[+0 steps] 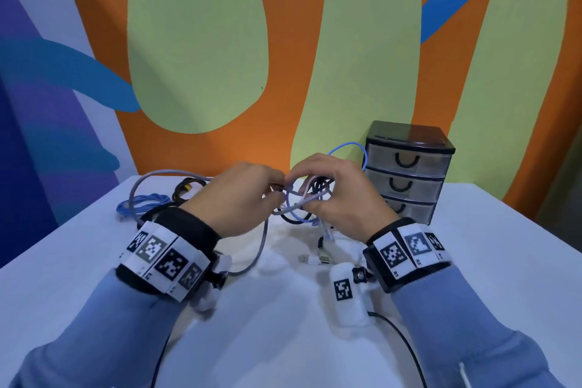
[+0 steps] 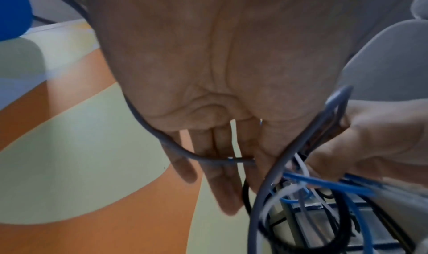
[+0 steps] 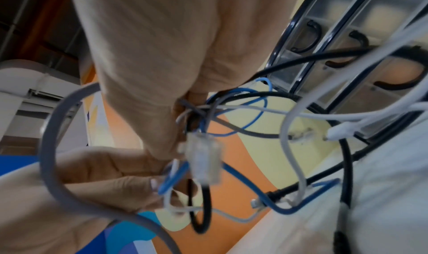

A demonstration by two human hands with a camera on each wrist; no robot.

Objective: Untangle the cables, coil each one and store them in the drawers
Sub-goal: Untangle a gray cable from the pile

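Note:
A tangle of cables (image 1: 299, 200), grey, blue, white and black, hangs between both hands above the white table (image 1: 472, 261). My left hand (image 1: 275, 194) pinches a blue loop (image 3: 171, 177) of the tangle, and a grey cable (image 2: 208, 160) crosses its fingers. My right hand (image 1: 307, 195) pinches the knot (image 3: 192, 111) from the other side. A clear network plug (image 3: 203, 159) dangles under the knot. The black drawer unit (image 1: 406, 173) stands at the right rear with its three drawers shut.
A blue cable bundle (image 1: 141, 201) and a black lead with a yellow plug (image 1: 189, 189) lie at the back left. A grey cable (image 1: 261, 246) hangs down to the table. A white USB plug (image 1: 310, 259) lies below the hands. The painted wall is close behind.

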